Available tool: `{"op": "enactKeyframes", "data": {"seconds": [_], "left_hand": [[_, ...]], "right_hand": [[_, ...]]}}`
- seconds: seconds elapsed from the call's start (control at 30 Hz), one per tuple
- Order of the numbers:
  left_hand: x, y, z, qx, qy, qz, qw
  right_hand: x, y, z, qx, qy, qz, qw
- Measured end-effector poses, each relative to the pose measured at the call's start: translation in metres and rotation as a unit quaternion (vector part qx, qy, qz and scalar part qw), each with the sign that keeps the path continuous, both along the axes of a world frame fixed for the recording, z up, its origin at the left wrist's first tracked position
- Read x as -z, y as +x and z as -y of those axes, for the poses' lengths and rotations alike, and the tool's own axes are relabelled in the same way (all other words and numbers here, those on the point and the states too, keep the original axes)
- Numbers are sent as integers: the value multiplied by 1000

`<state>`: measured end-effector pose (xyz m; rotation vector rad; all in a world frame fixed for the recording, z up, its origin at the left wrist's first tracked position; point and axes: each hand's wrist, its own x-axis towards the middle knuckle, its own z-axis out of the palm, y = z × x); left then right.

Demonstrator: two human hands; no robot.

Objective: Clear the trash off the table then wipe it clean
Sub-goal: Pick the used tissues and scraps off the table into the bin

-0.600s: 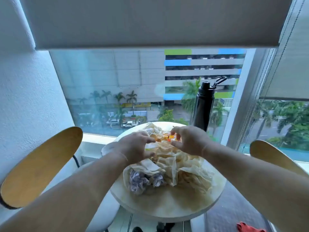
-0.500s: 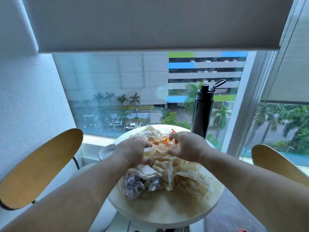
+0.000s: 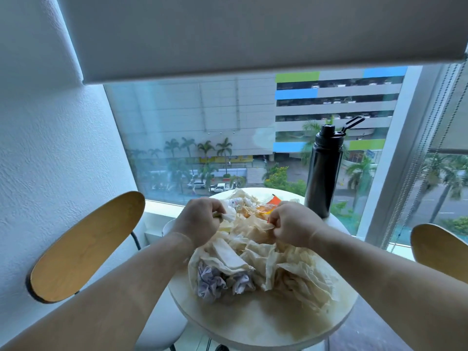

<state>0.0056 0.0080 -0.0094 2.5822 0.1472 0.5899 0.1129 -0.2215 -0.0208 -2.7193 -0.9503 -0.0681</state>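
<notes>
Since a moment ago both hands have closed: the left hand [image 3: 200, 221] now pinches white paper, the right hand [image 3: 291, 225] grips a sheet's edge. The crumpled trash [image 3: 255, 259] covers the table [image 3: 253, 323]; gathering looks underway.

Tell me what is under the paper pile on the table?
Only the round table, stained near the paper pile, and crumpled purple-white wads at its front. Anything deeper is covered.

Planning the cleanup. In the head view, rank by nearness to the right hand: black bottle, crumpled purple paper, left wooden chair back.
From the right hand:
1. Black bottle, just beyond it on the table's far right.
2. Crumpled purple paper, near left of the pile.
3. Left wooden chair back, off the table, by the wall.
</notes>
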Motion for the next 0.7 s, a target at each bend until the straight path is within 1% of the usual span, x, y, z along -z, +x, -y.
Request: {"op": "enactKeyframes", "data": {"seconds": [0.07, 0.13, 0.2, 0.23, 0.33, 0.43, 0.47, 0.53, 0.7], "left_hand": [[-4, -2, -1, -1, -18, 7, 1000], [-7, -3, -1, -6, -36, 15, 999], [-9, -3, 0, -15, -59, 24, 998], [-10, -3, 1, -22, -66, 33, 997], [-9, 0, 5, -30, -69, 39, 996], [-8, 2, 10, -38, -81, -9, 996], [-7, 2, 10, -40, -85, -26, 995], [-6, 1, 11, -42, -96, -45, 993], [-9, -4, 10, -36, -131, -62, 989]], "right_hand": [[-7, 4, 2, -13, 33, -14, 999], [-15, 10, 5, -30, 61, -64, 996], [-23, 11, 6, -28, 64, -118, 991], [-25, 11, 7, -21, 49, -127, 991], [-21, 5, 6, -18, -54, -90, 994], [-16, 7, 4, -26, -65, -22, 997], [-15, 8, 4, -27, -57, 4, 998], [-15, 13, 5, -36, -19, 13, 999], [-28, 12, 6, -72, 129, -54, 988]]}}
